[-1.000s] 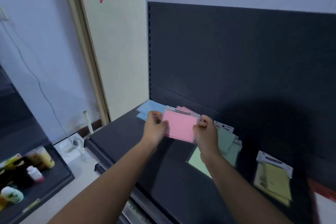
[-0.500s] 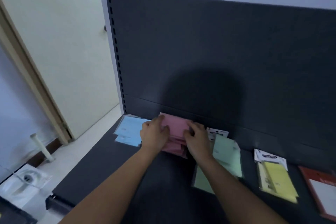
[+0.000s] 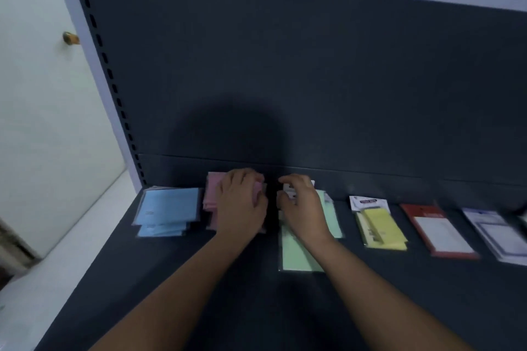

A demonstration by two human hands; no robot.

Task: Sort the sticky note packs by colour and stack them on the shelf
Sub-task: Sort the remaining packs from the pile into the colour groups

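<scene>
Pink pack down: a second ago both hands held it in the air, now it lies on the pink stack point(image 3: 212, 192) at the back of the shelf point(image 3: 285, 310). Blue stack point(image 3: 168, 208) at far left, untouched and slightly fanned. Just beside it, the left hand point(image 3: 242, 204) rests palm-down on the pink stack, fingers together and bent over its right edge, gripping it. The right hand point(image 3: 303, 208) has left the pink and moved to the green packs point(image 3: 299, 251) next door; its fingers are curled, and thumb and forefinger appear to pinch the white header card, though blur leaves it uncertain. Further right lie the yellow packs point(image 3: 383, 228), a red-edged pack point(image 3: 439, 232) and a white pack point(image 3: 499, 234). Judgement: pink looks settled; the green, loosely overlapped, seems next for squaring.
</scene>
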